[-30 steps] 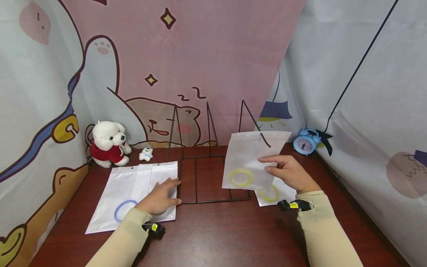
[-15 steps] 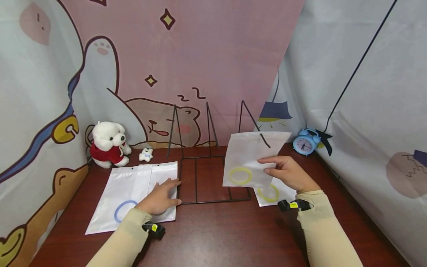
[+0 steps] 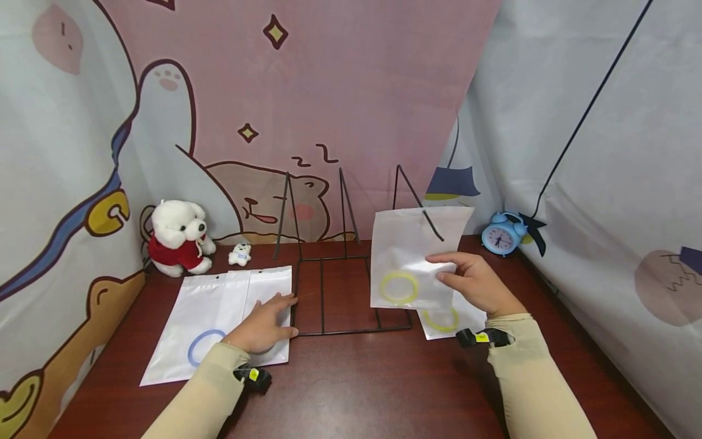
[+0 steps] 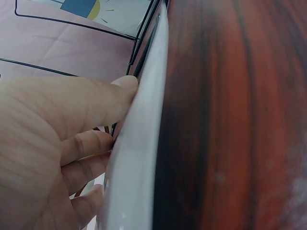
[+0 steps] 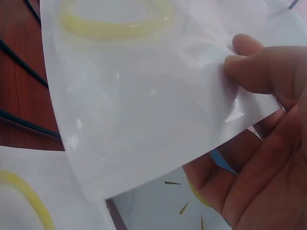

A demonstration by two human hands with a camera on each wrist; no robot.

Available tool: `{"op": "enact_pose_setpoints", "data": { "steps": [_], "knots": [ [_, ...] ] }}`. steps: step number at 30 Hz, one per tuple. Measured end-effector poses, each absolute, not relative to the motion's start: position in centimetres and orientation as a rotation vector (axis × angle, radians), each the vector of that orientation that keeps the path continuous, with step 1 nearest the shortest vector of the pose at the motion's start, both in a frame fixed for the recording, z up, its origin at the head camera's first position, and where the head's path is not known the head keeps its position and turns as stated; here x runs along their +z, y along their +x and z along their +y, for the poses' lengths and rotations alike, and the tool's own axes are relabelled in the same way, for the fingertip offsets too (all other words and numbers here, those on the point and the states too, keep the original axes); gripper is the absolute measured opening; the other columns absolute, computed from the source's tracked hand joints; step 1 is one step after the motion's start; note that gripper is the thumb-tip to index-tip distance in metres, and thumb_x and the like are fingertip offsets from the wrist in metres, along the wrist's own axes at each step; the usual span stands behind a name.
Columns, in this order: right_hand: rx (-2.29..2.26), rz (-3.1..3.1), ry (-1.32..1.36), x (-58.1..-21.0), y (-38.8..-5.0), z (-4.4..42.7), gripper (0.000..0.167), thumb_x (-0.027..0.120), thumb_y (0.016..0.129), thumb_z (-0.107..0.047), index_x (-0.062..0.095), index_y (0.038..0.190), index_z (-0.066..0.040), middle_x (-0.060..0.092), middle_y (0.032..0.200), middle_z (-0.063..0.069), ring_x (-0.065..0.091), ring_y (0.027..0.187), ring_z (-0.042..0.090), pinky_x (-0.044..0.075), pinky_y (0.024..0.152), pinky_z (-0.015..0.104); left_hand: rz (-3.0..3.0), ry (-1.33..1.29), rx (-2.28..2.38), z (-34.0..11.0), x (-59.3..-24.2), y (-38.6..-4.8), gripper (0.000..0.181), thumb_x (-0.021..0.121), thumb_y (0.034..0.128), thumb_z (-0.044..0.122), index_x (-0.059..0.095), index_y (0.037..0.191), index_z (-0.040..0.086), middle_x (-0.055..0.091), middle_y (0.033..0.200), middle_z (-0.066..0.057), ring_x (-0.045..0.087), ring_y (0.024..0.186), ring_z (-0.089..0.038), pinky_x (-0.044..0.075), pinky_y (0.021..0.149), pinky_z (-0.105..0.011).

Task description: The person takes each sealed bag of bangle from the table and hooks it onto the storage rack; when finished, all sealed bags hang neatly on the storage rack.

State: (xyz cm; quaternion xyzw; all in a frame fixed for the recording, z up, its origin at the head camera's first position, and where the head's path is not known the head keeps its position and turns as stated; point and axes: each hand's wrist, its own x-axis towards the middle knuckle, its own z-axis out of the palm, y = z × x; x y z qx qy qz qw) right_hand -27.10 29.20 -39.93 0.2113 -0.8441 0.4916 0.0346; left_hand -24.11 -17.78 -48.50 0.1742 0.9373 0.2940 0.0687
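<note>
Pinching white pouch (image 3: 410, 256) by right edge

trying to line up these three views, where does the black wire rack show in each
Head: black wire rack, centre of the picture.
Left wrist: its rods, upper left.
Right wrist: its rods, left edge.
Shared landmark: the dark red tabletop.

Plush dog (image 3: 178, 235) beside small white figurine (image 3: 240, 254); blue alarm clock (image 3: 500, 238).
</note>
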Motion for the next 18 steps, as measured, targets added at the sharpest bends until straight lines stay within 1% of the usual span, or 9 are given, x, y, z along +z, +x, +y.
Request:
{"op": "enact_pose_setpoints", "data": {
  "steps": [2, 5, 10, 14, 18],
  "knots": [
    [1.503, -2.575, 0.637, -39.93, -27.05, 29.13, 0.032, 0.074, 0.097, -0.005, 0.075, 0.129, -0.006, 0.074, 0.122, -0.002, 0.057, 0.078, 0.012, 0.054, 0.063, 0.025, 2.821, 0.519, 0.884, -17.79, -48.54, -24.12, 0.069, 0.078, 0.0930, 0.023, 0.052, 0.153, 0.001, 0.044, 0.165, -0.017, 0.026, 0.158, -0.044, 0.007, 0.125, -0.074],
    [1.496, -2.551, 0.618, -39.92, -27.02, 29.03, 0.033, 0.074, 0.097, -0.005, 0.074, 0.130, -0.007, 0.074, 0.120, -0.002, 0.056, 0.072, 0.012, 0.052, 0.061, 0.026, 2.821, 0.517, 0.884, -17.78, -48.54, -24.10, 0.069, 0.078, 0.0931, 0.023, 0.052, 0.153, 0.001, 0.044, 0.165, -0.017, 0.026, 0.159, -0.044, 0.008, 0.125, -0.073],
    [1.455, -2.543, 0.579, -39.87, -27.00, 28.86, 0.034, 0.074, 0.098, -0.006, 0.074, 0.132, -0.009, 0.073, 0.123, 0.001, 0.053, 0.066, 0.013, 0.050, 0.056, 0.026, 2.821, 0.523, 0.890, -17.71, -48.56, -24.08, 0.068, 0.078, 0.0926, 0.023, 0.053, 0.152, 0.001, 0.045, 0.164, -0.018, 0.027, 0.158, -0.045, 0.009, 0.124, -0.074],
    [1.426, -2.527, 0.569, -39.82, -26.94, 28.69, 0.035, 0.074, 0.098, -0.006, 0.074, 0.132, -0.009, 0.072, 0.126, 0.007, 0.052, 0.063, 0.015, 0.050, 0.055, 0.027, 2.816, 0.515, 0.891, -17.69, -48.56, -24.12, 0.068, 0.078, 0.0931, 0.023, 0.053, 0.153, 0.001, 0.045, 0.164, -0.017, 0.026, 0.158, -0.044, 0.008, 0.125, -0.073],
    [1.425, -2.507, 0.547, -39.79, -26.85, 28.47, 0.034, 0.073, 0.099, -0.008, 0.074, 0.133, -0.010, 0.072, 0.125, 0.007, 0.054, 0.064, 0.015, 0.051, 0.055, 0.027, 2.819, 0.513, 0.883, -17.81, -48.64, -24.17, 0.069, 0.078, 0.0932, 0.023, 0.052, 0.153, 0.001, 0.044, 0.165, -0.017, 0.026, 0.159, -0.044, 0.007, 0.125, -0.073]
  ]
}}
